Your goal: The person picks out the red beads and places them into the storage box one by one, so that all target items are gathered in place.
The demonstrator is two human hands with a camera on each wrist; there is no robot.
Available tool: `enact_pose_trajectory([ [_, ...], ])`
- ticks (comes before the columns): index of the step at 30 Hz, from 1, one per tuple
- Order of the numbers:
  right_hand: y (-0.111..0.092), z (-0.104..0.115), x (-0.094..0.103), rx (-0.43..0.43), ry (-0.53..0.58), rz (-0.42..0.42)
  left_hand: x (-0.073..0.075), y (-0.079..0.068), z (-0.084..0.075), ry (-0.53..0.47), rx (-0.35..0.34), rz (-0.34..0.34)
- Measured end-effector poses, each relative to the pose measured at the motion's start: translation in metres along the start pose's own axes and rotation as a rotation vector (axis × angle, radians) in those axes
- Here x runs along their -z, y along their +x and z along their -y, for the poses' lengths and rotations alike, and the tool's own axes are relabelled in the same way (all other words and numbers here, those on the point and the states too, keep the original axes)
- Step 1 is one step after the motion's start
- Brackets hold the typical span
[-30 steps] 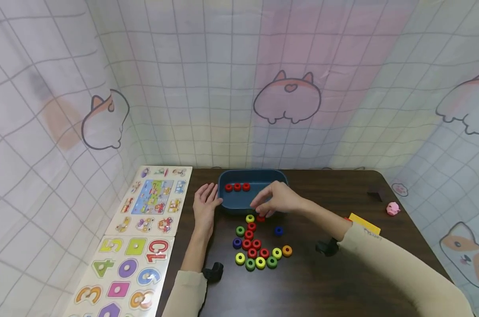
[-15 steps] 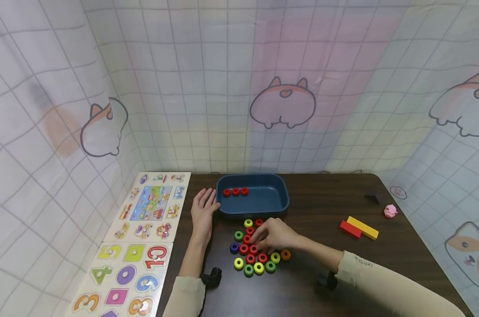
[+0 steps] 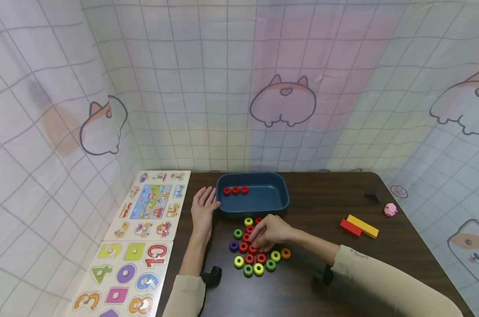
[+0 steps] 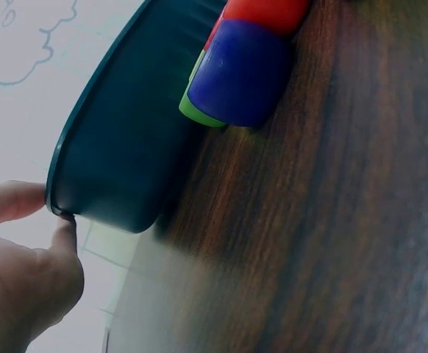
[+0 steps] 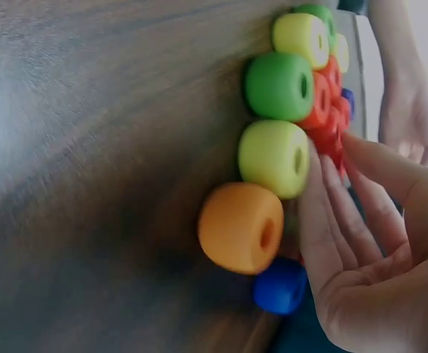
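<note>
Beside the left end of a dark blue tray point(image 3: 253, 208), my left hand point(image 3: 202, 211) has its fingers extended, with the thumb at the rim. In the left wrist view, thumb and a finger touch the tray's corner. Three red beads point(image 3: 235, 190) sit in a row inside the tray. My right hand point(image 3: 272, 232) reaches into the loose beads in front of the tray. Its thumb and fingertips close around a red bead point(image 5: 334, 147) in the right wrist view. Around it lie yellow point(image 3: 276, 256), green point(image 3: 270, 265), orange point(image 3: 285, 253) and purple-blue beads point(image 3: 234, 246). A blue bead point(image 5: 280, 285) lies beneath the right hand.
Two puzzle boards point(image 3: 150, 207) point(image 3: 124, 277) lie along the table's left side. On the right are a red block point(image 3: 350, 228), a yellow block point(image 3: 363, 226) and a small pink pig figure point(image 3: 390, 209). Patterned curtains point(image 3: 207, 110) surround the table.
My right hand has moved from the tray's front edge down toward me into the beads, uncovering the tray's right part. In the last half second it shifts slightly left. My left hand stays at the tray.
</note>
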State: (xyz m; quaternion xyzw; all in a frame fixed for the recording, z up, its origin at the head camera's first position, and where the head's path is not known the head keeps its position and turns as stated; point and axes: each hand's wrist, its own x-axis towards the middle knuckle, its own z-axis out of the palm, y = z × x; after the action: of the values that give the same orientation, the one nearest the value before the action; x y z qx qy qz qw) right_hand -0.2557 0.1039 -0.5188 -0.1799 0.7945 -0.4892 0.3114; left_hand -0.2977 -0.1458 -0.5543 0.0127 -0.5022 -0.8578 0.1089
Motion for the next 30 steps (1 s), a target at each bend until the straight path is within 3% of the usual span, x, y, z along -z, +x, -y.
enact_pose_trajectory([
  [7,0.003,0.004,-0.003,-0.006,0.028,0.034,-0.001,0.000,-0.002,-0.003,0.004,0.003],
  [14,0.010,0.039,0.031,0.029,0.066,0.045,-0.001,0.001,-0.002,-0.005,0.008,-0.011],
  [21,0.046,0.069,0.096,0.038,0.026,-0.113,0.000,0.002,-0.003,-0.015,0.006,-0.017],
  [25,0.072,0.064,0.119,-0.030,0.024,-0.229,0.000,0.001,-0.003,-0.026,0.001,-0.011],
  [30,0.097,0.041,0.126,-0.090,0.039,-0.296,0.000,0.000,-0.002,-0.031,0.007,-0.014],
])
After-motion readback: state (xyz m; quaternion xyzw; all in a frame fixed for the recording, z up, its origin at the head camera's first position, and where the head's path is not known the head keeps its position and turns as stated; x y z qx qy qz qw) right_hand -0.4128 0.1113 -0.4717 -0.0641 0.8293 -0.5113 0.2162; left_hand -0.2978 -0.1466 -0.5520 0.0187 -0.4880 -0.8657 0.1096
